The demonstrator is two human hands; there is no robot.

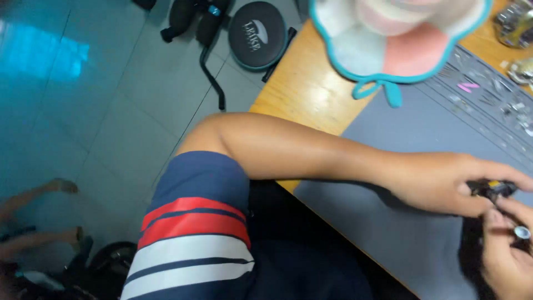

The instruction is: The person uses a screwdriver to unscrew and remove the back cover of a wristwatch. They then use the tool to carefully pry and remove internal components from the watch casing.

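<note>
Hands meet at the mat's (400, 139) right edge, low over the bench (302, 83); your left hand (444, 183) pinches a small black part (493, 189) with a yellow spot between thumb and fingers, probably to steady it; your right hand (508, 250) is curled shut just below, touching the part, with a small silver piece (522, 231) at its fingertips, though its grip is too blurred to read; tiny metal bits (516, 108) lie scattered at the mat's far right corner, within reach; a teal-rimmed pad (388, 39) rests at the far edge.
</note>
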